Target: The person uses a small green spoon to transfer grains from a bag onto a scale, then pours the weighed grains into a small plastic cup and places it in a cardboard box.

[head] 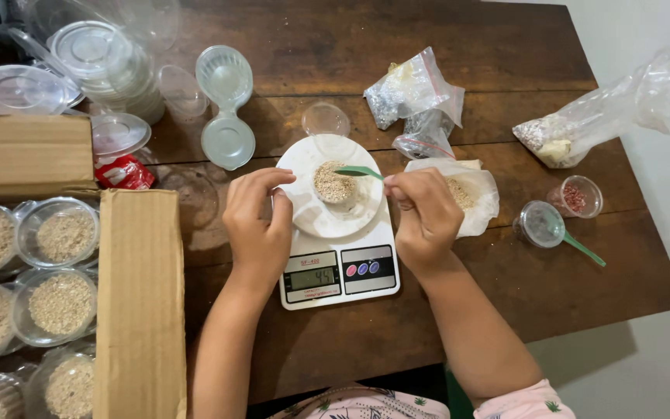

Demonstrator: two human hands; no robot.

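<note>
Both hands (335, 225) beside grain-filled cup (333, 184) on scale (340, 271).

A: Where are the hands?

B: Both bare forearms come up from six o'clock, angled inward toward twelve. The left hand (257, 225) sits at about nine o'clock of centre, palm down, fingers curled, fingertips pointing to three o'clock.

A: And the other?

B: The right hand (426, 213) lies toward three o'clock, knuckles up, thumb and forefinger pinched in a closed grip, pointing to nine o'clock.

Head camera looks steeply down, close over the table (459, 46) (single view).
</note>
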